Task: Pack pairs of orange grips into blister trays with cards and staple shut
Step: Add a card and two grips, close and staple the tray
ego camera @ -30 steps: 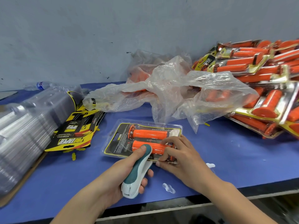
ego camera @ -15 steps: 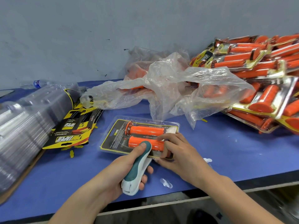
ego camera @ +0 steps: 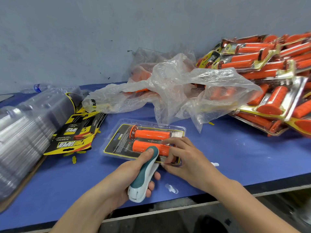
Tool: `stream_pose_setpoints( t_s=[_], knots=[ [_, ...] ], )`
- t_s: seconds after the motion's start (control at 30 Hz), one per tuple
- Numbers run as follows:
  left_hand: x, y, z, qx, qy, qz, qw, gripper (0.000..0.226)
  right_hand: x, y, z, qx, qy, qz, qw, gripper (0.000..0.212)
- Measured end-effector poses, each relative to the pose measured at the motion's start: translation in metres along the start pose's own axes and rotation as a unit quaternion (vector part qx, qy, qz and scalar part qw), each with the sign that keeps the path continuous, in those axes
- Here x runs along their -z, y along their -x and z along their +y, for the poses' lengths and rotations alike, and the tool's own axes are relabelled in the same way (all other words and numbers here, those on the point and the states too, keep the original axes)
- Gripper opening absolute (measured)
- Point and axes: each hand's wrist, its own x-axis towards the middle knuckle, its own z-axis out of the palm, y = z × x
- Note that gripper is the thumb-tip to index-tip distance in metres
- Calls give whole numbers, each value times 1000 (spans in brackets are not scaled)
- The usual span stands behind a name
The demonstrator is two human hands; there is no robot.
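Orange rubber, ribbed and cylindrical, shows through clear moulded plastic: two orange grips [ego camera: 150, 134] lie side by side in the blister tray [ego camera: 110, 149], which sits flat on the blue table [ego camera: 235, 157] near its front edge, with a black, yellow-bordered card [ego camera: 122, 140] inside it. The left hand [ego camera: 124, 180] is wrapped round a teal and white stapler [ego camera: 143, 177], thumb on top, its nose set at the tray's near rim. The right hand [ego camera: 190, 158] presses on the tray's near right end, its fingers spread and holding nothing. The likeliest trouble is the narrow flange. If the nose sits too deep it would bite into the raised bubble, and if too shallow the staple would miss one layer and leave the pack gaping. The slick plastic may also skid on the smooth table if the pressing hand eases, shifting the halves out of line. The right hand's fingertips lie just beside the stapler's nose and could be nipped. A crinkled clear bag [ego camera: 176, 91] lies behind the tray. Finished packs [ego camera: 269, 73] are heaped to the right. Loose cards [ego camera: 74, 140] and nested empty trays [ego camera: 21, 132] lie to the left.
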Motion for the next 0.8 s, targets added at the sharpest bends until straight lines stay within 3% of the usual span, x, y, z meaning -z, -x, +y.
stream_pose_setpoints(
  t_s=[0.23, 0.4, 0.67, 0.8],
  knots=[
    [1, -1, -2, 5, -25, 1, 1000, 58, -1, -1, -5, 7, 46, -11, 999, 20],
    [0, -2, -3, 1, -16, 6, 1000, 60, -9, -8, -12, 54, 196, -24, 979, 59],
    [-5, -2, -4, -5, -1, 41, 999, 55, -16, -10, -6, 81, 169, 0, 982, 49],
    [11, 7, 4, 20, -11, -9, 1000, 59, -16, -10, -5, 68, 172, -6, 983, 52]
  ],
)
